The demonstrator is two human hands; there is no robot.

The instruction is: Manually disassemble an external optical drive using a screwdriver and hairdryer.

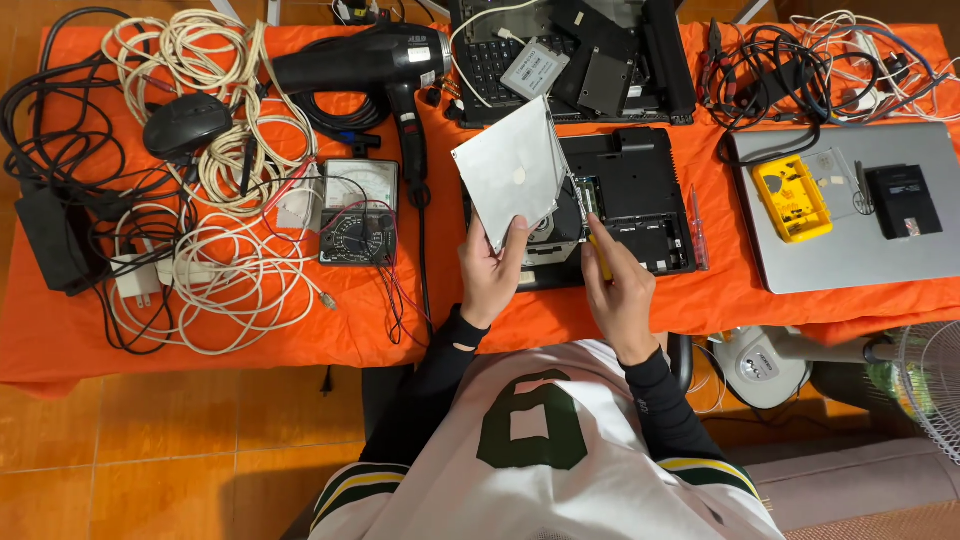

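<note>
My left hand (490, 275) grips a flat silver optical drive (512, 170) by its lower edge and holds it tilted up above an upside-down black laptop (630, 195) on the orange-covered table (700, 300). My right hand (618, 290) holds a yellow-handled screwdriver (601, 255), its shaft reaching toward the drive's right edge near the laptop's open bay. Both forearms wear black sleeves.
Left of the laptop lie an analog multimeter (360, 212), a black hair dryer (370, 65), a mouse (187, 123) and tangled white and black cables (215, 200). Behind sits an opened laptop with loose drives (570, 55). At right, a silver laptop (850, 210) bears a yellow part (791, 198). A fan (930, 385) stands on the floor.
</note>
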